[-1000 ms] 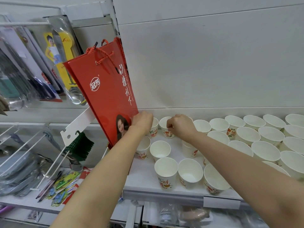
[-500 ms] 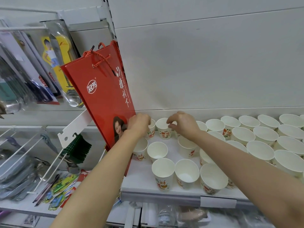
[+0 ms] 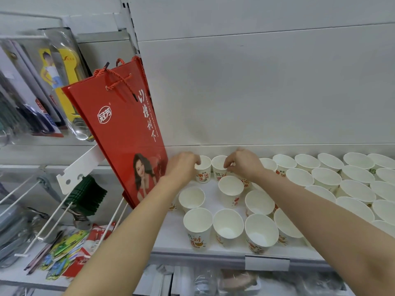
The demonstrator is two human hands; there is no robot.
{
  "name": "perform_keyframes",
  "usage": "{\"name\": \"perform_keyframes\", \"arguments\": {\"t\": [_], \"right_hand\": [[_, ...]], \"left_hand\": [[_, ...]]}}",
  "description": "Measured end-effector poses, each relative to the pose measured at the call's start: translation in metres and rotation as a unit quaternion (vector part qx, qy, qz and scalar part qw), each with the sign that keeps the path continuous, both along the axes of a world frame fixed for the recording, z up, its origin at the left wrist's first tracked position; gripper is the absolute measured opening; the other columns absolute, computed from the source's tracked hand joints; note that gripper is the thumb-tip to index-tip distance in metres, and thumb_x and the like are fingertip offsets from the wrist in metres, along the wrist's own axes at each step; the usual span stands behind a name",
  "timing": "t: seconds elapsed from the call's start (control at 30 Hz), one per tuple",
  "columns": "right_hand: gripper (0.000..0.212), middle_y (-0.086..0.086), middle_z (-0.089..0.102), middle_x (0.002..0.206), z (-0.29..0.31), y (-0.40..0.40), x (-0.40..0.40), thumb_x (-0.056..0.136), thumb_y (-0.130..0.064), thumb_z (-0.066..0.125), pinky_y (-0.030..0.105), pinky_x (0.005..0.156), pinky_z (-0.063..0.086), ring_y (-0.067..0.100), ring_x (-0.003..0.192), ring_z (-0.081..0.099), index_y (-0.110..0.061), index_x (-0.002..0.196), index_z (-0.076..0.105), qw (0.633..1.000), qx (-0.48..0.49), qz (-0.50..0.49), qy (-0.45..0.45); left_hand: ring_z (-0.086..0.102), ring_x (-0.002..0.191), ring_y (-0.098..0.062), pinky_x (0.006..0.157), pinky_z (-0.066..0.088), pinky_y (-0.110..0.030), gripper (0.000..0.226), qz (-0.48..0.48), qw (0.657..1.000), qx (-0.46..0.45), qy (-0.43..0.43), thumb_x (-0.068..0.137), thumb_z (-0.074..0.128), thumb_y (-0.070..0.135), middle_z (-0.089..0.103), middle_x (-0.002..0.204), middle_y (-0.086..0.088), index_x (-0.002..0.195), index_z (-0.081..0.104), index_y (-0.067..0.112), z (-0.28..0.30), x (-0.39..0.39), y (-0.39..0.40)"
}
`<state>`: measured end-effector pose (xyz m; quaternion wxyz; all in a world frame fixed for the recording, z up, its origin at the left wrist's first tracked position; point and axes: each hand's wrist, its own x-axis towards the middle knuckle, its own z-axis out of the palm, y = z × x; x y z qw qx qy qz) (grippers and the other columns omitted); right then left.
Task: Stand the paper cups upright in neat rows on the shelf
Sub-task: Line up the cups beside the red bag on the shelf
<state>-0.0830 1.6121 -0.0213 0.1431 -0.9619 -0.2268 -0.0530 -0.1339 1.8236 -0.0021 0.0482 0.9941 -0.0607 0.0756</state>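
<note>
White paper cups with red print, upright and open-mouthed, along the front edge of a white shelf. Behind that front row, more cups, less even: one to the left, one near the middle, one further right. On the right side, several rows of packed cups, rims touching or nearly so, out to the picture's edge. Two bare forearms up from the bottom toward the back row by the rear wall. Left hand curled around the rim of the leftmost back cup, fingertips gripping its near-left edge. Right hand just beside it, fingers bent, pinching the rim of the next cup. Both held cups upright, on or just above the shelf; impossible to tell which. Against the shelf's left end, tilted, a red gift bag with rope handles and a printed portrait. Further left, on wire hooks, packaged goods; lower down, green clips and bright packets.
</note>
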Motion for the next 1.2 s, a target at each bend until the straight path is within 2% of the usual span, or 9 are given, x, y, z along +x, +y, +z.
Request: {"name": "perform_keyframes", "arguments": {"t": [0.1,0.27,0.43,0.6,0.73,0.87,1.03,1.1,1.2], "right_hand": [[0.018,0.001,0.070,0.085,-0.003,-0.002,-0.002,0.080,-0.016,0.065,0.030,0.072,0.046,0.019,0.094,0.056,-0.026,0.089,0.076,1.000,-0.015,0.000,-0.020],[0.017,0.005,0.068,0.085,-0.004,-0.004,-0.003,0.081,-0.017,0.064,0.032,0.072,0.046,0.023,0.093,0.057,-0.025,0.090,0.075,0.999,-0.018,0.000,-0.043],[0.015,-0.006,0.071,0.096,0.005,-0.023,-0.013,0.083,-0.025,0.068,0.030,0.075,0.042,0.018,0.097,0.056,-0.023,0.098,0.074,0.996,0.060,-0.010,-0.058],[0.009,-0.009,0.072,0.087,0.006,-0.059,-0.031,0.081,-0.022,0.071,0.035,0.073,0.048,0.016,0.089,0.058,-0.025,0.088,0.076,0.992,0.111,-0.036,-0.046],[0.008,-0.013,0.067,0.081,0.013,-0.042,-0.057,0.081,-0.021,0.072,0.033,0.074,0.046,0.010,0.080,0.053,-0.025,0.088,0.076,0.987,0.160,0.012,-0.031],[0.013,-0.006,0.071,0.091,0.010,-0.011,-0.077,0.082,-0.029,0.072,0.035,0.077,0.046,0.017,0.091,0.058,-0.023,0.093,0.075,0.991,0.101,0.085,-0.036],[0.030,-0.001,0.071,0.101,0.003,-0.001,-0.090,0.080,-0.040,0.071,0.033,0.084,0.040,0.023,0.100,0.058,-0.021,0.104,0.071,0.996,-0.031,0.044,-0.071],[0.028,-0.001,0.071,0.097,-0.001,-0.002,-0.091,0.080,-0.040,0.070,0.033,0.084,0.038,0.024,0.097,0.059,-0.021,0.100,0.070,0.995,-0.051,0.026,-0.084],[0.019,-0.002,0.071,0.090,-0.003,-0.003,-0.091,0.080,-0.036,0.069,0.034,0.085,0.038,0.023,0.091,0.059,-0.023,0.093,0.069,0.995,-0.065,0.007,-0.080]], "left_hand": [[0.058,0.111,-0.026,0.082,0.044,-0.032,0.031,-0.039,0.998,0.052,0.010,0.086,0.068,0.023,0.065,0.117,0.000,0.117,0.065,0.025,-0.002,0.015,-0.021],[0.062,0.101,-0.028,0.071,0.041,-0.029,0.020,-0.035,0.994,0.104,0.012,0.083,0.063,0.015,0.069,0.105,-0.003,0.102,0.070,0.020,-0.011,0.028,-0.029],[0.058,0.111,-0.023,0.084,0.045,-0.031,0.033,-0.026,0.999,0.028,0.024,0.085,0.069,0.029,0.065,0.119,0.003,0.118,0.065,0.027,0.000,0.013,-0.013],[0.062,0.098,-0.022,0.073,0.049,-0.033,0.020,0.072,0.994,-0.037,-0.069,0.090,0.060,0.022,0.069,0.107,0.005,0.107,0.070,0.027,0.005,-0.057,0.017],[0.060,0.100,-0.026,0.075,0.049,-0.037,0.019,0.109,0.991,-0.044,-0.064,0.091,0.060,0.018,0.067,0.110,0.002,0.107,0.070,0.021,-0.009,-0.107,0.025],[0.061,0.103,-0.025,0.072,0.047,-0.036,0.022,0.102,0.994,0.023,-0.028,0.088,0.063,0.013,0.066,0.113,0.000,0.109,0.068,0.019,-0.020,-0.108,0.026],[0.064,0.089,-0.025,0.064,0.039,-0.031,0.020,0.109,0.989,0.099,-0.027,0.084,0.059,0.008,0.069,0.094,-0.001,0.094,0.070,0.021,-0.024,-0.092,0.017],[0.065,0.088,-0.024,0.070,0.041,-0.033,0.016,0.116,0.987,0.110,-0.029,0.085,0.059,0.011,0.068,0.090,-0.001,0.092,0.069,0.022,-0.023,-0.084,0.013],[0.065,0.087,-0.025,0.063,0.037,-0.030,0.011,0.108,0.989,0.092,-0.039,0.086,0.061,0.015,0.069,0.091,-0.001,0.089,0.068,0.023,-0.027,-0.069,0.013]]}}
